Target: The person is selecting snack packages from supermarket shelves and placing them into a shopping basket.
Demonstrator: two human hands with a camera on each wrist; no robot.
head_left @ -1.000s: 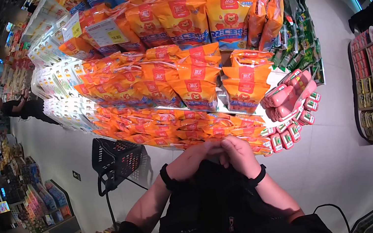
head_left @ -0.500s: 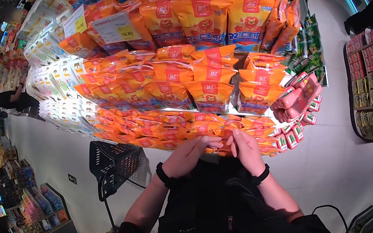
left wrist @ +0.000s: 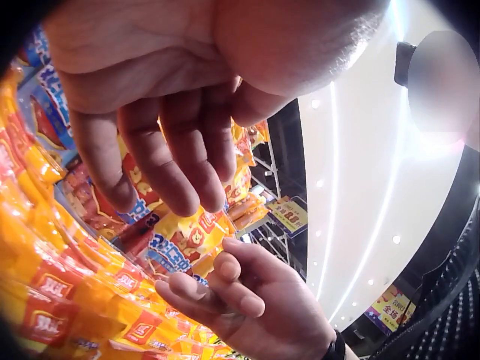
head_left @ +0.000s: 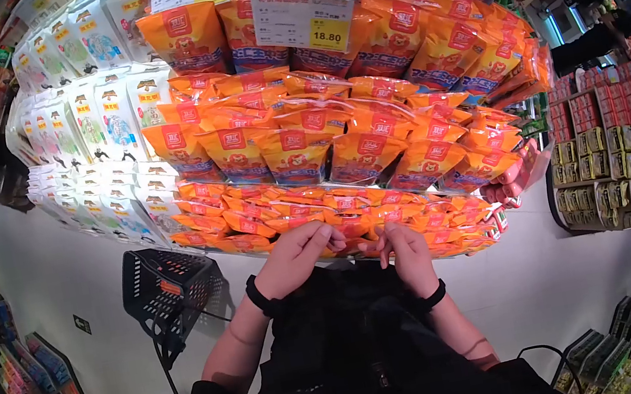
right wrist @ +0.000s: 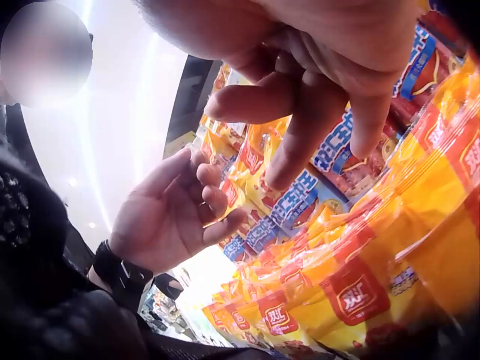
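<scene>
My left hand [head_left: 297, 258] is held in front of my body, palm inward, with loosely bent fingers and nothing in them. Facing it, a small gap away, my right hand [head_left: 408, 255] is likewise empty, its fingers relaxed. Both are over the front edge of a tiered display of orange snack bags [head_left: 293, 143] with red labels and a cartoon lion. In the left wrist view, the left fingers [left wrist: 154, 150] hang down before the orange bags [left wrist: 49, 289]. The right wrist view has the right fingers [right wrist: 300, 135] slightly spread above similar bags [right wrist: 356, 289].
White bags [head_left: 118, 118] fill the display's left side. Price cards [head_left: 305, 17] reading 15.90 and 18.80 stand above the orange bags. A black shopping basket [head_left: 171, 286] is at floor level on the left. Another stocked shelf [head_left: 606, 146] stands right, with people farther off at both sides.
My hands, together a second ago, have come apart. The head view has shifted, so the price cards and orange bags sit farther right and the white bags look larger. The basket appears farther left.
</scene>
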